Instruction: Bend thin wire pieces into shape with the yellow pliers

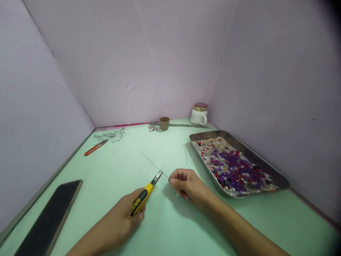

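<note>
My left hand [128, 217] is wrapped round a pair of yellow-and-black pliers [146, 195], seen edge-on, with lettering on the handle. Their short metal tip meets a thin wire [150, 161]; whether the jaws clamp it cannot be made out. One end of this wire runs up and left over the table, slightly bent. At its other end, my right hand [186, 183] pinches it between thumb and forefinger, just right of the pliers' tip. The remaining fingers of that hand are curled in.
A metal tray [255, 153] of mixed beads lies at right. Loose wires [185, 153] rest near it. Farther back are a brown cup [164, 123], a lidded white mug [198, 116], orange thread snips [96, 147] and wire scraps [112, 135]. A phone [50, 217] lies at left.
</note>
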The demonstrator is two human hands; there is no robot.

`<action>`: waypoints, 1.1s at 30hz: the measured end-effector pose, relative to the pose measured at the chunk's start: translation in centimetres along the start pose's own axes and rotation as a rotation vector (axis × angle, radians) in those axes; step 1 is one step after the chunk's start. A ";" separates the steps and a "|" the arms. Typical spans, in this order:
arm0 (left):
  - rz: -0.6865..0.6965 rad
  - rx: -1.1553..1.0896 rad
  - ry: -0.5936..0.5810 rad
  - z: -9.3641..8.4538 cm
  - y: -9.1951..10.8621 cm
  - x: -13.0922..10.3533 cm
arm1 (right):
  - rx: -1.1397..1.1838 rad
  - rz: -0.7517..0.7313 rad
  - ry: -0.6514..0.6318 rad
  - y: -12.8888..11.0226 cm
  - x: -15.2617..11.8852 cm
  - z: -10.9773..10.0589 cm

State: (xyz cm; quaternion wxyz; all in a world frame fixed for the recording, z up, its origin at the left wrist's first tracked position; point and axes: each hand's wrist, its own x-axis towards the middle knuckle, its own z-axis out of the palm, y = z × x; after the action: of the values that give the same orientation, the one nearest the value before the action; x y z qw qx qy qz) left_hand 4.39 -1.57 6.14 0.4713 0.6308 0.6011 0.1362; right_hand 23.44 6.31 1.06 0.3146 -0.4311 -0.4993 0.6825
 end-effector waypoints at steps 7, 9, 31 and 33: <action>0.005 0.004 -0.012 0.2 -0.1 0.1 | 0.018 0.004 -0.033 -0.5 -0.3 0.1; 0.003 0.013 -0.006 0.2 0.0 0.0 | 0.031 0.035 -0.035 -0.6 -0.5 0.2; 0.032 0.040 0.063 0.4 1.0 -0.3 | 0.085 0.039 -0.043 -0.5 -0.6 0.4; 0.020 0.035 0.045 0.4 0.8 -0.2 | 0.089 0.024 -0.051 -0.5 -0.6 0.4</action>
State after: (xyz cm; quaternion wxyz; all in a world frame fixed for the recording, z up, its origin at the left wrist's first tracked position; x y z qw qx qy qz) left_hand 5.13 -1.75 6.61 0.4452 0.6417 0.6076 0.1443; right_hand 23.32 5.75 1.78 0.3126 -0.4050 -0.4712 0.7185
